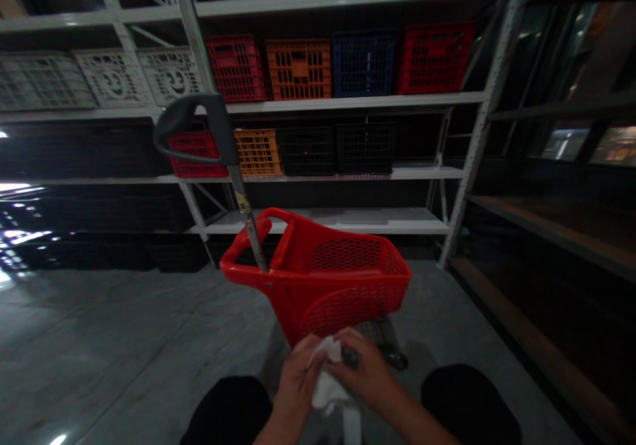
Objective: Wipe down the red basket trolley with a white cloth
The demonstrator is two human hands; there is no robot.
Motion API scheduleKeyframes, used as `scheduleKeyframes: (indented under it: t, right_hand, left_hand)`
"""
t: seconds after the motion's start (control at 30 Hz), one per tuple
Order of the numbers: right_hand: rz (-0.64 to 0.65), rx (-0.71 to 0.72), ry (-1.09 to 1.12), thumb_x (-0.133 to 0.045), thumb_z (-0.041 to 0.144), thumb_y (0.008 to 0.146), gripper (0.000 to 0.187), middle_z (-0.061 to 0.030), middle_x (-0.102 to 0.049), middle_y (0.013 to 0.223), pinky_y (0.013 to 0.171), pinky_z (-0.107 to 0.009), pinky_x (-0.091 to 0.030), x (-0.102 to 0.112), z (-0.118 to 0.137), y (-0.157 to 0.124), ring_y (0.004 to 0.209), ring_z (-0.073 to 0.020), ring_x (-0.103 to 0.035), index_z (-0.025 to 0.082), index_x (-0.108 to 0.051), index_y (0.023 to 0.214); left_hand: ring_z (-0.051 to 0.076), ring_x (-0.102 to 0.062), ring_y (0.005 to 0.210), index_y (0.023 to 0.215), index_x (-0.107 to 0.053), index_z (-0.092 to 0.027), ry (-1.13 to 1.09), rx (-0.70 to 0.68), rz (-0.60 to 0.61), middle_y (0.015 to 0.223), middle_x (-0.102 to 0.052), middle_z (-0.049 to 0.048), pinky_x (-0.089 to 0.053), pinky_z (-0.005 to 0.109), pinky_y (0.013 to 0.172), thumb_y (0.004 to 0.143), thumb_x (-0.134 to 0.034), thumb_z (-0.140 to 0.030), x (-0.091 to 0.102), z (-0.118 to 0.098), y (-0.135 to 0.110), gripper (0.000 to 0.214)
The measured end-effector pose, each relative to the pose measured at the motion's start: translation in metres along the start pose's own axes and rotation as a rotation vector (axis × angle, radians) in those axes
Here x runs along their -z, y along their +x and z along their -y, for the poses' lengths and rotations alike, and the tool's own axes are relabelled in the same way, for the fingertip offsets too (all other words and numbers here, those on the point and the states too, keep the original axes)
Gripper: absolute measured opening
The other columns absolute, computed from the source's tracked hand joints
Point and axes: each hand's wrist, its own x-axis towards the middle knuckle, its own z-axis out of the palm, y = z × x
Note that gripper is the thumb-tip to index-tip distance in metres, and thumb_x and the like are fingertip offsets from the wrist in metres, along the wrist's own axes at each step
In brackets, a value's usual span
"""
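Observation:
A crumpled white cloth or tissue (328, 387) is bunched between my two hands, in front of a red plastic shopping cart (342, 293). My left hand (297, 371) pinches the white piece from the left with closed fingers. From the right, my right hand (370, 369) is also closed at the white piece. A small dark object (350, 357) shows between its fingers, too blurred to name. The cart's perforated basket stands just beyond my hands. Under it, a dark wheel (395, 357) shows in part.
A pole with a grey loop handle (226, 130) rises at the cart's left end. White metal shelving (318, 106) behind holds several crates, among them an orange crate (299, 69) and a blue crate (365, 64). A brown-edged rack (541, 346) runs along the right. My knees frame the hands.

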Motion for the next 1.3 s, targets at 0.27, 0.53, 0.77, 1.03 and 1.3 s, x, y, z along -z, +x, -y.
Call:
scheduleKeyframes:
  t: [0.27, 0.53, 0.77, 1.03, 1.3]
  right_hand:
    - [-0.097, -0.132, -0.049, -0.046, 0.038, 0.083, 0.027, 0.0011, -0.056, 0.064, 0.055, -0.02, -0.035, 0.005, -0.01, 0.008, 0.061, -0.0118, -0.049, 0.016, -0.059, 0.073]
    - [-0.226, -0.246, 0.183, -0.045, 0.06, 0.077, 0.047, 0.0007, -0.051, 0.059, 0.049, -0.021, -0.035, 0.002, -0.016, 0.01, 0.054, -0.0117, -0.044, 0.015, -0.055, 0.065]
    - [-0.283, -0.241, -0.099, -0.031, 0.056, 0.085, 0.052, -0.004, -0.059, 0.06, 0.054, -0.025, -0.039, -0.011, -0.032, -0.003, 0.056, -0.0161, -0.052, 0.016, -0.06, 0.067]
    - [-0.015, -0.039, -0.304, -0.065, 0.034, 0.069, 0.053, -0.0086, -0.049, 0.128, 0.097, -0.039, -0.035, 0.003, -0.021, -0.015, 0.116, -0.0273, -0.046, 0.025, -0.053, 0.12]
    - [0.244, 0.006, -0.021, -0.043, 0.009, 0.078, 0.044, -0.002, -0.062, 0.112, 0.093, -0.038, -0.042, 0.006, -0.02, 0.025, 0.104, -0.019, -0.058, 0.027, -0.058, 0.115]
  left_hand:
    - [0.015, -0.054, 0.065, 0.073, -0.065, -0.013, -0.257, 0.288, 0.079, 0.067, -0.062, 0.0031, -0.044, 0.025, 0.064, 0.068, -0.061, -0.042, 0.008, 0.006, 0.002, 0.03]
    - [0.024, -0.06, 0.088, 0.098, -0.06, -0.016, -0.837, 0.511, 0.046, 0.095, -0.064, 0.0126, -0.044, 0.039, 0.079, 0.063, -0.047, -0.072, 0.0, -0.002, -0.004, 0.067]
    - [0.023, -0.063, 0.077, 0.092, -0.063, -0.013, -0.733, 0.516, -0.099, 0.086, -0.069, 0.01, -0.047, 0.035, 0.075, 0.05, -0.076, -0.039, -0.036, 0.011, -0.018, 0.051]
    - [0.019, -0.061, 0.063, 0.078, -0.066, -0.012, -0.427, 0.446, -0.12, 0.07, -0.068, 0.0068, -0.047, 0.029, 0.061, 0.056, -0.071, -0.046, -0.013, 0.03, -0.01, 0.041]
    - [0.019, -0.062, 0.077, 0.078, -0.066, -0.015, -0.108, 0.189, -0.179, 0.077, -0.068, 0.006, -0.048, 0.028, 0.07, 0.072, -0.056, -0.048, 0.04, 0.016, 0.013, 0.036]
